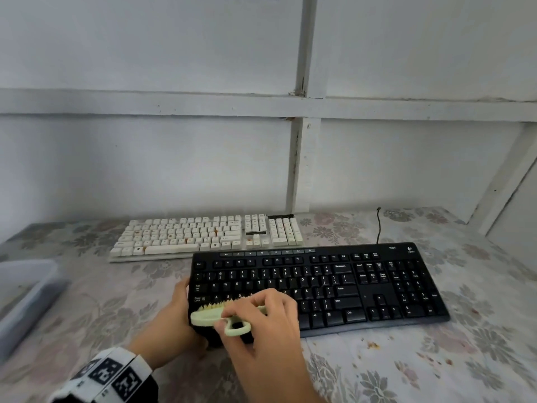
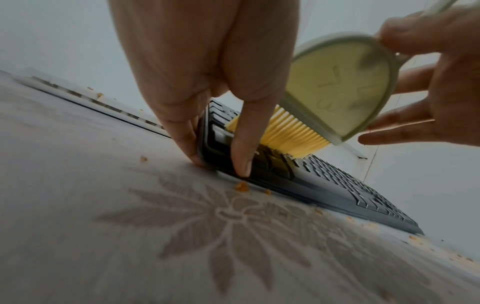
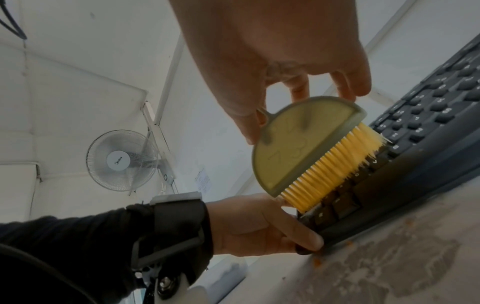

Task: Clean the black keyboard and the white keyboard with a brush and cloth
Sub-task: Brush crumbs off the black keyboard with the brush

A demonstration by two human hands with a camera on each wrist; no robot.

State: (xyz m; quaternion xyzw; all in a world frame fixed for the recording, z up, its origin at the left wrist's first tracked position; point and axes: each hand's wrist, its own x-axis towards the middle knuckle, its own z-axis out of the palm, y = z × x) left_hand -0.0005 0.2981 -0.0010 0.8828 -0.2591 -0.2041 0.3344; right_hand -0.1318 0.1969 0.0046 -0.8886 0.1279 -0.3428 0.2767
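The black keyboard [image 1: 319,286] lies on the flowered tablecloth, near and right of centre. My left hand [image 1: 177,312] grips its near left corner, thumb on the front edge and fingers [image 2: 187,131] along the left side. My right hand [image 1: 261,315] holds a pale green brush [image 1: 218,315] by its handle. The yellow bristles [image 3: 330,168] press on the keys at the keyboard's left end [image 3: 337,205]. The white keyboard [image 1: 203,234] sits further back to the left, with orange stains on some keys and no hand on it.
Orange crumbs [image 2: 241,186] lie on the cloth along the black keyboard's front edge and near right [image 1: 373,344]. A grey plastic tray [image 1: 26,292] stands at the left table edge. A black cable [image 1: 378,225] runs behind the keyboard. White panelled wall lies close behind.
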